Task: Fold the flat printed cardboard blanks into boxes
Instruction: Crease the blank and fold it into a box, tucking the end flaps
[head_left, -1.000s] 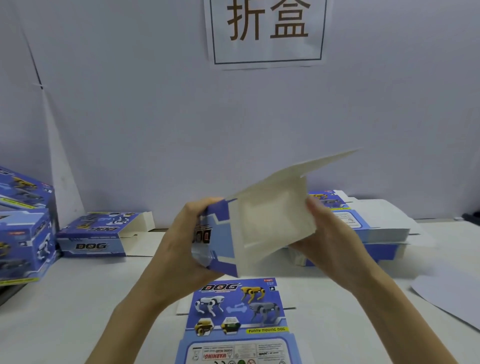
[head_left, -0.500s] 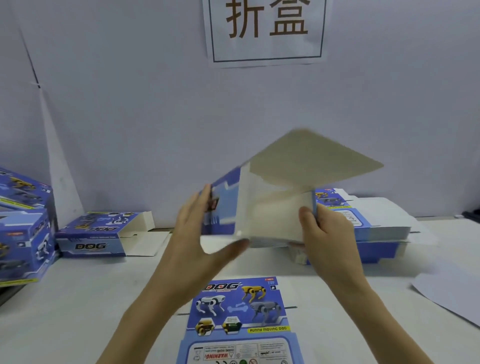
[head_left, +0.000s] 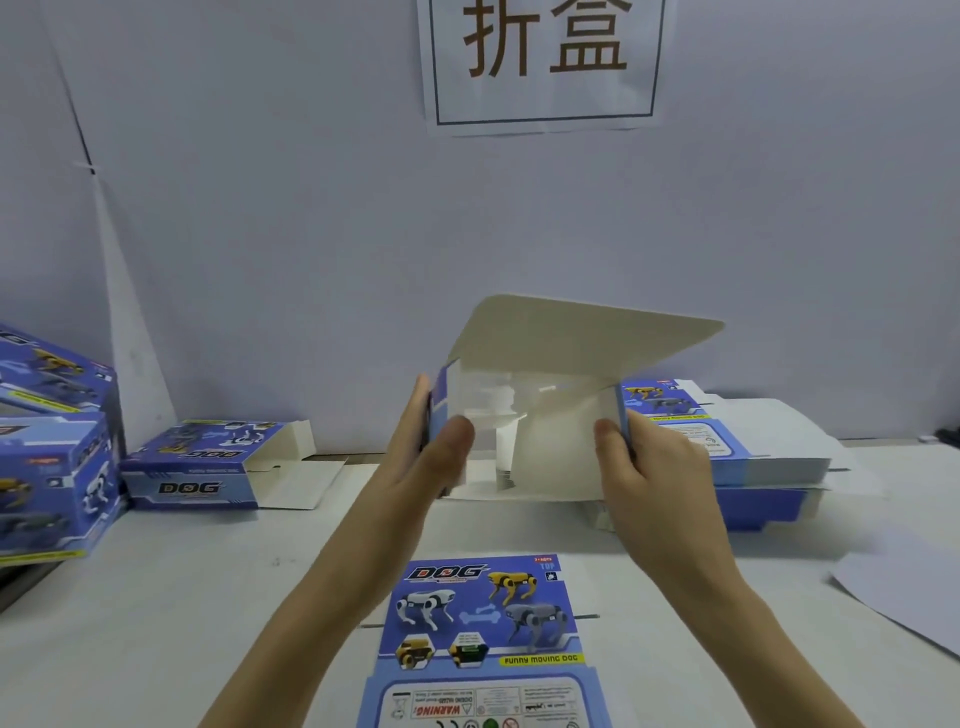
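Note:
I hold a half-formed blue box (head_left: 550, 436) above the table, its open white inside facing me and a large white flap raised at the top. My left hand (head_left: 431, 452) grips its left wall, thumb inside and fingers on the blue outside. My right hand (head_left: 644, 467) grips its right wall the same way. A flat printed blank (head_left: 483, 639) with robot dogs lies on the table below my hands. A stack of flat blanks (head_left: 753, 452) lies behind my right hand.
A folded box (head_left: 202, 467) with open end flaps lies at the left by the wall. Two more blue boxes (head_left: 47, 457) are stacked at the far left. A white sheet (head_left: 904, 597) lies at the right. A paper sign (head_left: 540, 62) hangs on the wall.
The box has swung round from a slanted pose so its open side faces me and squared up. Both hands moved apart onto its side walls, and the top flap rose.

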